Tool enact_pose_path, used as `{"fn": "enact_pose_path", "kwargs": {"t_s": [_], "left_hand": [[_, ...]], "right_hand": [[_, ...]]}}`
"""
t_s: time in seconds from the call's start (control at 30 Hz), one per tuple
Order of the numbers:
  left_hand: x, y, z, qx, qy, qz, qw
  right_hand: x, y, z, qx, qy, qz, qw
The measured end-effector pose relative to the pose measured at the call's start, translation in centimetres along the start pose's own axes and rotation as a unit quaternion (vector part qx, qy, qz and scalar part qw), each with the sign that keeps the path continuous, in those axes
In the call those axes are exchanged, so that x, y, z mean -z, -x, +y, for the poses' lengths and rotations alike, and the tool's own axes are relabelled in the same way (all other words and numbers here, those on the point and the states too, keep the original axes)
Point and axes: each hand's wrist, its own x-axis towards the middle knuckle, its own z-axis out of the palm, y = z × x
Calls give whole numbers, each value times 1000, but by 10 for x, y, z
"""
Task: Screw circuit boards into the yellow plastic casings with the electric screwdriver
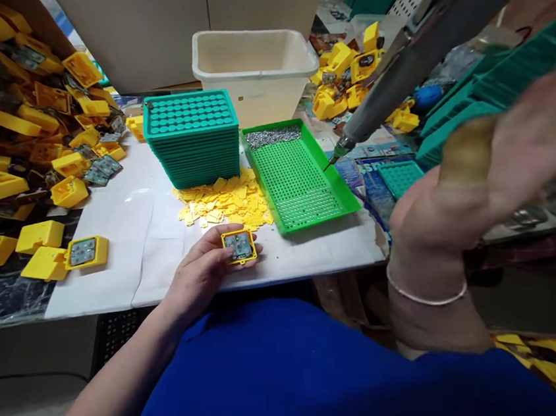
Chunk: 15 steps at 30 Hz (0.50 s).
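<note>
Left hand: thumb on front, fingers behind, pinching yellow case
Yellow case: in left hand, near table's front edge, circuit board inside
Right hand: raised, blurred; can't tell finger state or contact with screwdriver
Screwdriver: slanted, tip pointing down at green tray
Teal tray stack: behind yellow pieces

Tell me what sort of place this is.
Probably an electronics assembly workshop. The left hand holds a square yellow plastic case with a grey circuit board inside; more yellow plastic cases are heaped at the left; and a long grey screwdriver-like tool points down toward a rectangular green plastic tray.
</note>
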Motion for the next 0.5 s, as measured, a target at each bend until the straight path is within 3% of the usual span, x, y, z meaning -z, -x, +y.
{"fn": "enact_pose_path", "kwargs": {"t_s": [0.03, 0.1, 0.2, 0.33, 0.5], "left_hand": [[-2, -2, 0, 10, -1, -2, 1000], [-9, -6, -1, 36, -7, -6, 999], [-19, -15, -2, 78, -27, -8, 997], [-27, -26, -5, 83, -56, 2, 995], [-24, -28, -9, 84, -67, 0, 994]], "right_hand": [[8, -9, 5, 41, -31, 103, 993], [17, -26, 17, 71, -92, 206, 972], [17, -43, 33, 21, -163, 132, 977], [5, -49, 45, -27, -175, 65, 982], [-14, -44, 61, -41, -142, 129, 980]]}}
